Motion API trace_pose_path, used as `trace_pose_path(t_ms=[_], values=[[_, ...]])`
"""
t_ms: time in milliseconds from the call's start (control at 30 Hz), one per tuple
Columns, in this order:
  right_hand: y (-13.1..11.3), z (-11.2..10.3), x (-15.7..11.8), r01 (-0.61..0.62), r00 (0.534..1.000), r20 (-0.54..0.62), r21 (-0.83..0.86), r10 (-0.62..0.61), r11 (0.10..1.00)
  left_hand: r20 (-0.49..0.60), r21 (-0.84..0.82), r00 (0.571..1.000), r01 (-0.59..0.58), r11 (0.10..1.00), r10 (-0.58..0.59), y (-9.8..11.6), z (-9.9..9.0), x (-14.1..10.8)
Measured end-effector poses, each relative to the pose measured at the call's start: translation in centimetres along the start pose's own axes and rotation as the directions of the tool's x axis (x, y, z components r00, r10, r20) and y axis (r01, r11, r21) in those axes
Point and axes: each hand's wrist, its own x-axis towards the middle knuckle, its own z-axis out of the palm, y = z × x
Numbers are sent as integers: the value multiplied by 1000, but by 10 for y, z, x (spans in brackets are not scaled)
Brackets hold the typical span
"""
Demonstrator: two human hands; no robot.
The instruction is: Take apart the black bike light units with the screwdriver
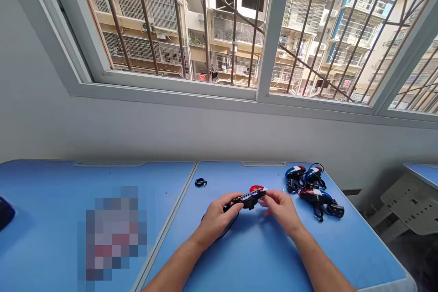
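Observation:
My left hand (215,219) grips a black plastic device (244,200), which has a red and white shell (256,189) at its far end. My right hand (280,210) pinches that device's right end with its fingertips. A thin black cable (227,230) hangs below my left hand onto the blue table. To the right lie several similar devices with blue, white and red shells (316,196) and black mounts and cables. A small black rubber ring (200,182) lies left of my hands.
Two blue tables (308,255) meet at a seam, and their far edge runs along a grey wall. A pixelated patch (114,232) covers part of the left table. A dark object (5,212) sits at the left edge. A grey perforated stand (407,200) stands at right, below a barred window.

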Motion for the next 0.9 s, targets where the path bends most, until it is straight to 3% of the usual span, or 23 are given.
trace_pose_path(t_ms=[133, 567, 900], values=[[-11, 0, -3, -128, 991, 54, 194, 119, 973, -2, 26, 1000, 1, 1000, -1, -1, 1, -1], [-18, -6, -4, -348, 935, 209, 397, 285, 850, -10, 64, 1000, -29, 998, 30, -9, 1, -1], [-6, -7, -1, -342, 938, 207, 410, 279, 845, 5, 68, 999, -36, 997, 36, -11, 3, -2]])
